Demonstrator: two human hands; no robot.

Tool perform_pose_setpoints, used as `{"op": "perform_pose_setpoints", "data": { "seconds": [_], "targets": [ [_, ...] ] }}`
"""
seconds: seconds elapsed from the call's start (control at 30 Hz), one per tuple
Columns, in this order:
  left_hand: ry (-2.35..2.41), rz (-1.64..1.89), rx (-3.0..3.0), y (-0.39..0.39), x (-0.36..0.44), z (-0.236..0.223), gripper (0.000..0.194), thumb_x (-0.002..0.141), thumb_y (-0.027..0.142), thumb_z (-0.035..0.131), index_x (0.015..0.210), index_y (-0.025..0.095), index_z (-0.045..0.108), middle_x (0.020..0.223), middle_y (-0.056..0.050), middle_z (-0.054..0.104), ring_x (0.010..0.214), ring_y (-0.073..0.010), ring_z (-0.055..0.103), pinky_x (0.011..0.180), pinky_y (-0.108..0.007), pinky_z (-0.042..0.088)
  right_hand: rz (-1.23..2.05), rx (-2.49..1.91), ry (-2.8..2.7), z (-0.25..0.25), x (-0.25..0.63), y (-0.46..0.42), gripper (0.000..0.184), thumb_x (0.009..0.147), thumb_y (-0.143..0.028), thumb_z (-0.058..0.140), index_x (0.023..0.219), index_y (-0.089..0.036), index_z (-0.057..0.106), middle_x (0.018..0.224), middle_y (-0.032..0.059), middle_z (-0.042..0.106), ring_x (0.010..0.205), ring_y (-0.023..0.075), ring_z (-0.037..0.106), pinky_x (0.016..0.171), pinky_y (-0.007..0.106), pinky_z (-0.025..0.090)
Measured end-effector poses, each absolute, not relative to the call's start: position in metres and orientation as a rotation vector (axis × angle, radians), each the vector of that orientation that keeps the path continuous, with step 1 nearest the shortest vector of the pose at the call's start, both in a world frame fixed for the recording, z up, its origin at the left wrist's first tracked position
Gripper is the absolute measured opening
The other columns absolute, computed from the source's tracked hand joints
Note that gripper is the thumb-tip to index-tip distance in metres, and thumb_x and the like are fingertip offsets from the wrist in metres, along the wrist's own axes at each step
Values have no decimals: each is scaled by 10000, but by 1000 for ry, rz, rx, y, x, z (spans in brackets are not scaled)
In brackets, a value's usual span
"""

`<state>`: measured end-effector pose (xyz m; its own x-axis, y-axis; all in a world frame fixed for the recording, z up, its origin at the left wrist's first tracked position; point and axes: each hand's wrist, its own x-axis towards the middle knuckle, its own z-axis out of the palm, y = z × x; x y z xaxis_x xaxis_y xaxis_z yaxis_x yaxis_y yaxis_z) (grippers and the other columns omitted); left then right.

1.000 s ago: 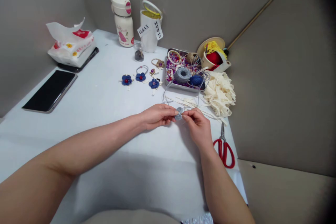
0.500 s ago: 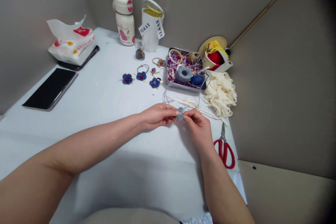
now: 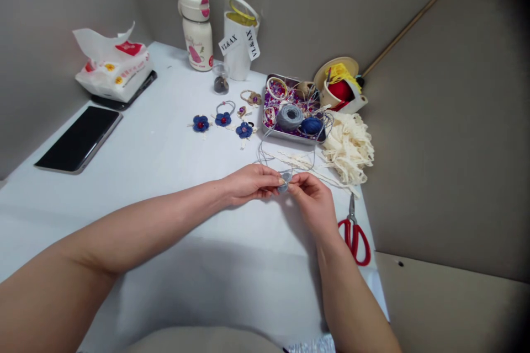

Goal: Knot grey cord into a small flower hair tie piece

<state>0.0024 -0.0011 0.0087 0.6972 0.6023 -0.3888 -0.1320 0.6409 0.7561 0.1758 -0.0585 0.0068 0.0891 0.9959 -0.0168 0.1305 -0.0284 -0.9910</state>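
Between my two hands sits a small grey-blue crocheted piece (image 3: 285,182), pinched by the fingertips of my left hand (image 3: 252,185) and my right hand (image 3: 310,197). Much of it is hidden by my fingers. A thin grey thread (image 3: 265,149) runs up from it to a ball of grey yarn (image 3: 290,117), which lies in a metal tin (image 3: 273,135) beside a ball of dark blue yarn (image 3: 311,126). Cream cords (image 3: 302,163) lie just beyond my right hand.
Three blue flower ornaments (image 3: 223,119) lie on the white tablecloth (image 3: 165,149) left of the tin. Red-handled scissors (image 3: 354,240) lie right of my right wrist. Cream lace (image 3: 348,149), a phone (image 3: 78,139), a tissue pack (image 3: 111,63), a bottle (image 3: 196,27) and a wooden stick (image 3: 401,33) surround them.
The crocheted piece has turned slightly between my fingertips. My hands stay in nearly the same place, and the whole scene has shifted slightly in view.
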Motion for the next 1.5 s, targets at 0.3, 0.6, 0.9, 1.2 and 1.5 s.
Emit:
{"op": "perform_pose_setpoints", "data": {
  "seconds": [0.3,0.6,0.9,1.2,1.5],
  "targets": [
    [678,492,757,0,2,7,227,693,287,764,803,113,668,674,-26,620,598,-67,535,553,-195,355,1172,-1308,-1195,10,182,-54,250,714,-278,716,930,-220,606,813,11,635,719,146,586,678,301,485],
    [728,516,924,-4,6,7,195,719,290,705,763,105,662,656,-16,605,544,-56,476,554,-213,348,1080,-1322,-1271,9,180,-56,208,770,-272,687,950,-225,593,835,10,634,745,150,593,714,307,483],
    [891,663,1064,-7,8,7,175,705,283,704,744,118,660,644,-10,618,597,-87,533,596,-214,387,181,-1327,-1809,14,173,-64,76,843,-199,620,883,-254,653,868,44,609,856,213,566,807,397,448],
    [906,616,1191,-8,8,12,80,705,200,632,708,126,661,661,-18,641,621,-105,561,612,-219,408,90,-1221,-1980,13,169,-65,164,872,-125,525,908,-257,614,893,53,636,835,212,541,771,392,440],
    [1005,660,1194,-8,9,9,161,742,282,661,764,123,646,662,-30,633,597,-106,561,561,-211,404,733,-1271,-1380,18,156,-76,91,952,-253,420,865,-237,443,736,-5,597,600,131,534,591,289,431]
  ]
}}
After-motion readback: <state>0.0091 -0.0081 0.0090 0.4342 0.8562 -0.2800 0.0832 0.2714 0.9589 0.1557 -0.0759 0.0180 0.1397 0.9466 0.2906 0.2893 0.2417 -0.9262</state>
